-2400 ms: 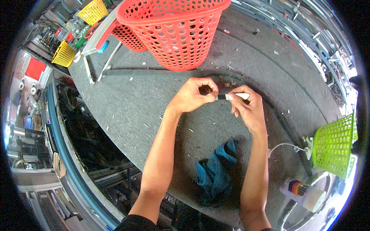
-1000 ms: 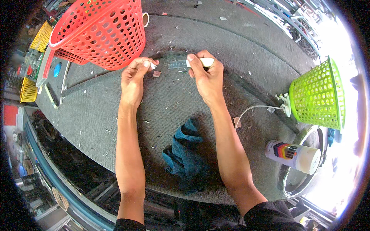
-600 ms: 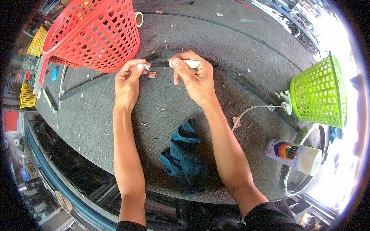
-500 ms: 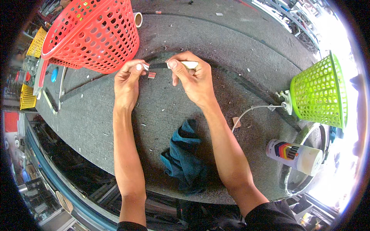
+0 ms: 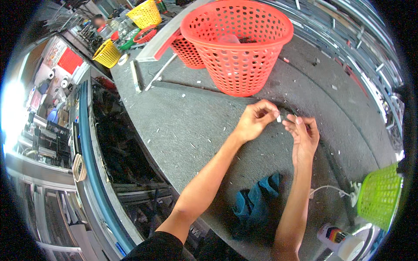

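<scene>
Over the dark grey carpeted bench [image 5: 183,117], my left hand [image 5: 257,119] pinches a small white piece [image 5: 279,118] between thumb and fingertips. Just right of it is my right hand [image 5: 305,132], thumb and fingers bent together close to the white piece; what they hold, if anything, is too small or hidden to name. Both hands are just in front of a large red perforated basket [image 5: 241,67], whose contents show only in part. A crumpled dark teal cloth [image 5: 257,200] lies between my forearms.
Right stands a green perforated basket [image 5: 379,195], with a spray can [image 5: 342,241] lying nearer me. A second red basket [image 5: 188,52] and a pale bar [image 5: 136,76] are at the far left. White scraps dot the carpet. Behind are yellow baskets [image 5: 145,15] and a person [image 5: 102,28].
The view has swung left, so baskets and hands appear further right. The cream-coloured stick that showed in my right hand is no longer visible. My left hand still pinches the white piece.
</scene>
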`<action>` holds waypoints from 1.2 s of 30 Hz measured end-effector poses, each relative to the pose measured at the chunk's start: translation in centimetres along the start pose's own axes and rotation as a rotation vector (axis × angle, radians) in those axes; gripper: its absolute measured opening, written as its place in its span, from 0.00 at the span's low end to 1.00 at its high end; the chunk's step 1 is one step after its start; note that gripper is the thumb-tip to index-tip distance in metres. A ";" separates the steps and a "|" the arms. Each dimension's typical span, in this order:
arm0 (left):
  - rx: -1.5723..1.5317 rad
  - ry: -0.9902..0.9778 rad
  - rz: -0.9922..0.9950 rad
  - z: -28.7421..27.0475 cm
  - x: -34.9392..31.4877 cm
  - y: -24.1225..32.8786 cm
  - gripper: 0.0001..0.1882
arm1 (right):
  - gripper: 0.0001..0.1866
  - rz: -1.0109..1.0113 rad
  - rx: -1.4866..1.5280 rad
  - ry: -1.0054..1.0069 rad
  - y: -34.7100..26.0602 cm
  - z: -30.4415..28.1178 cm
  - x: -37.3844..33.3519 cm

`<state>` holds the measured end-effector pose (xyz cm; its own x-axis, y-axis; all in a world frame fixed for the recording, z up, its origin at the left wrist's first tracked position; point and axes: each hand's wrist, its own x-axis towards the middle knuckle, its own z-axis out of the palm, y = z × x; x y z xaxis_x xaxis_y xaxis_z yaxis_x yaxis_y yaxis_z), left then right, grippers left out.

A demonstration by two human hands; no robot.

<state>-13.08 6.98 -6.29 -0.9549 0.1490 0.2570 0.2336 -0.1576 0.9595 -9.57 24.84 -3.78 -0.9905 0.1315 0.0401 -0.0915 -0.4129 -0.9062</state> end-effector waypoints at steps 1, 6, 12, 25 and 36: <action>0.003 0.003 0.000 0.1 0.1 -0.2 0.03 | 0.07 -0.017 0.039 -0.037 0.2 -0.2 0.2; 0.042 -0.013 -0.111 0.3 -0.3 -0.1 0.05 | 0.07 -0.041 -0.040 -0.070 1.2 -0.6 0.4; 0.098 -0.045 -0.100 0.8 -0.4 0.5 0.07 | 0.08 -0.230 -0.474 -0.096 1.7 0.1 -0.2; 0.170 0.003 -0.054 0.8 -0.3 0.1 0.06 | 0.07 -0.306 -0.637 -0.097 2.2 0.8 -0.2; 0.223 -0.068 -0.116 0.8 -0.3 0.3 0.05 | 0.03 -0.345 -0.607 -0.115 2.1 1.0 -0.4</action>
<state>-12.58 7.64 -6.04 -0.9649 0.2198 0.1435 0.1649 0.0822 0.9829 -9.45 23.07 -5.25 -0.9228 0.0546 0.3815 -0.3623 0.2147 -0.9070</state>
